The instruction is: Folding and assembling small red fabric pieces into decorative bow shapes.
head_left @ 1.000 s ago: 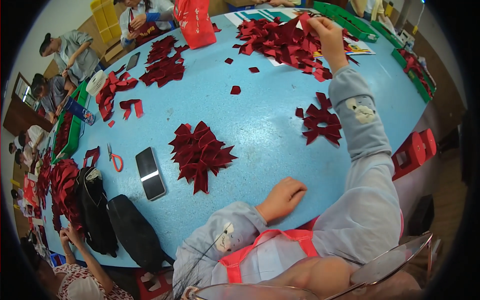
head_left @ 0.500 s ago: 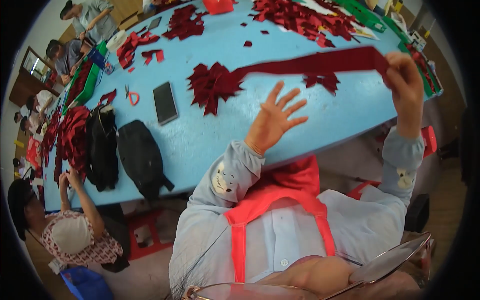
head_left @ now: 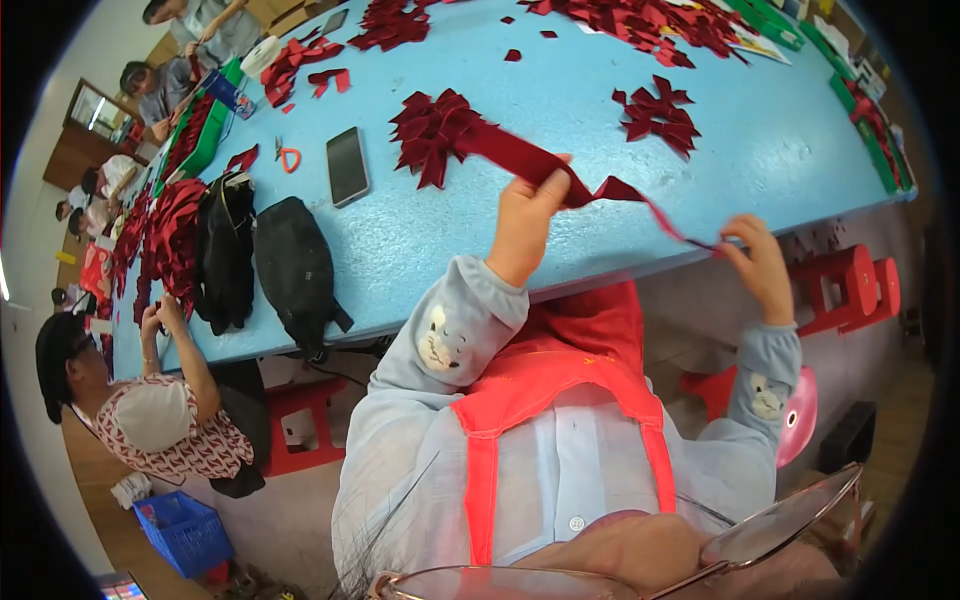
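A dark red velvet ribbon runs from a heap of red ribbon pieces toward the table's near edge. My left hand pinches it partway along, thumb on top. From there the strip twists and narrows to my right hand, whose fingers are closed on its free end, just past the table edge. A smaller cluster of red ribbon bows lies beyond my hands, to the right.
Left of the heap lie a dark phone, orange-handled snips and two black pouches. Red ribbon piles and green trays line the blue table. A co-worker sits at left; red stools stand at right.
My left hand has gone from spread to gripping the ribbon. My right hand has come down and toward me with the end, so the once-stretched strip now slants and twists.
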The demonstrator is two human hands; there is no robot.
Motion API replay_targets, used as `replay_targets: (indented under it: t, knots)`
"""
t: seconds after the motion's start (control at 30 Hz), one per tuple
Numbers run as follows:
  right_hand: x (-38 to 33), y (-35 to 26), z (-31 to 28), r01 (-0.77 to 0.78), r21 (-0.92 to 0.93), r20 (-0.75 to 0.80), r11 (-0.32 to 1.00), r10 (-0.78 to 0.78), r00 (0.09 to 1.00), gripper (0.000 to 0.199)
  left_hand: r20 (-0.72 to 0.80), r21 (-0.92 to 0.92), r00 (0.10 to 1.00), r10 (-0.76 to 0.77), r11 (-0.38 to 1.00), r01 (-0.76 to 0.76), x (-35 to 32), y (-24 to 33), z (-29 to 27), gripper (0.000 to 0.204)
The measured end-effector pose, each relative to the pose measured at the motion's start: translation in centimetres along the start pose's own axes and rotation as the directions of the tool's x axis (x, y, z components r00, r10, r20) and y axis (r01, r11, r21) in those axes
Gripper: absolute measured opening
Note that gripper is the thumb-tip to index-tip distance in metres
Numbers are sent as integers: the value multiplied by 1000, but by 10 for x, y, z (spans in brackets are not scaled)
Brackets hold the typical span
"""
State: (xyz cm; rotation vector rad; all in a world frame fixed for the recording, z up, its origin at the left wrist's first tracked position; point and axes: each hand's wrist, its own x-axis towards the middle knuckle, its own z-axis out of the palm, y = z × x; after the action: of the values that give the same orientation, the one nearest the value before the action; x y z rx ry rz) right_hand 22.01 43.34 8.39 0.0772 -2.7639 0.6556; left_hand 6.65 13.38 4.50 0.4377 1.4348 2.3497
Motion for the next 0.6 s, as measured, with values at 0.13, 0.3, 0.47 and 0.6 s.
replay_targets:
  t: [0.13, 0.3, 0.47, 0.6]
  knots:
    - [33, -66, 53, 94, 648, 11, 756, -133, 991, 22, 156, 144, 982, 108, 981, -131, -32, -2, 41, 33]
    - [37, -94, 93, -97, 933, 107, 348, -9, 994, 18, 320, 403, 946, 53, 896, -187, -41, -6, 34, 44]
    - [45, -113, 109, -111, 983, 79, 149, 207, 975, 16, 146, 497, 986, 85, 855, -147, -48, 8, 15, 41]
    - [61, -138, 112, -107, 992, 89, 68, 232, 969, 15, 133, 719, 857, 498, 547, -429, -51, 22, -1, 38]
